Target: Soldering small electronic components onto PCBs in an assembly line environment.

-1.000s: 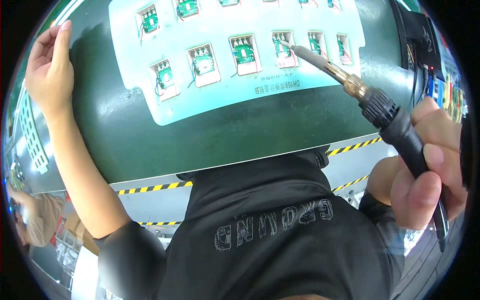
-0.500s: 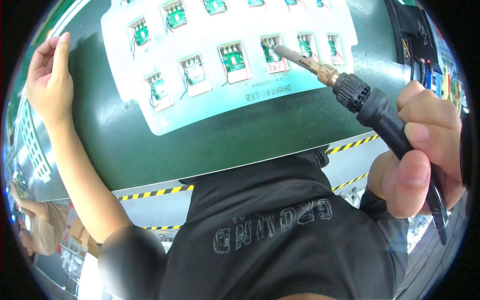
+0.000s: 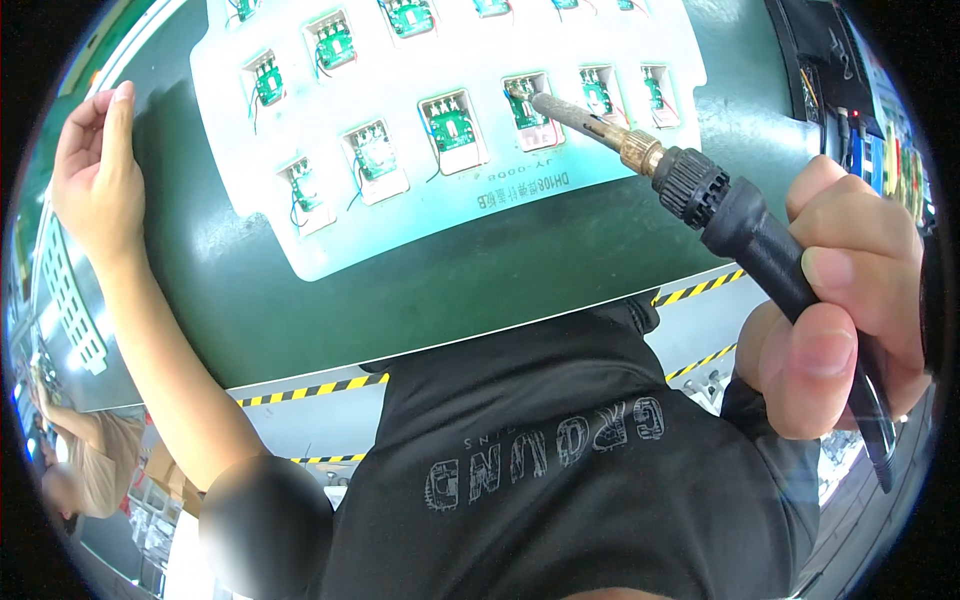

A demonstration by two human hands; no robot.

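Observation:
A soldering iron (image 3: pixel 685 182) with a black handle is gripped in my right hand (image 3: pixel 850 290), fingers and thumb wrapped round it. Its tip reaches over a small green circuit board (image 3: pixel 526 104) in a pocket of the white tray (image 3: pixel 330 255); whether it touches cannot be made out. Other green boards with thin wires, such as one circuit board (image 3: pixel 452 124), sit in neighbouring pockets. To the left of the tray, my left hand (image 3: pixel 98 185) is over the table, apart from the boards. Its fingers are loosely curled, the thumb extended, and nothing shows in it.
The tray lies on a dark green table (image 3: pixel 420 285). A black case (image 3: pixel 825 60) stands at the far right. On the left lies a pale slotted strip (image 3: pixel 72 290). Another person (image 3: pixel 105 455) is at the lower left. Yellow-black tape (image 3: pixel 315 388) marks the floor.
In the picture the tray and its boards have shifted slightly left and down. The soldering iron has moved slightly left with my right hand, still gripped. My left hand stays nearly in place.

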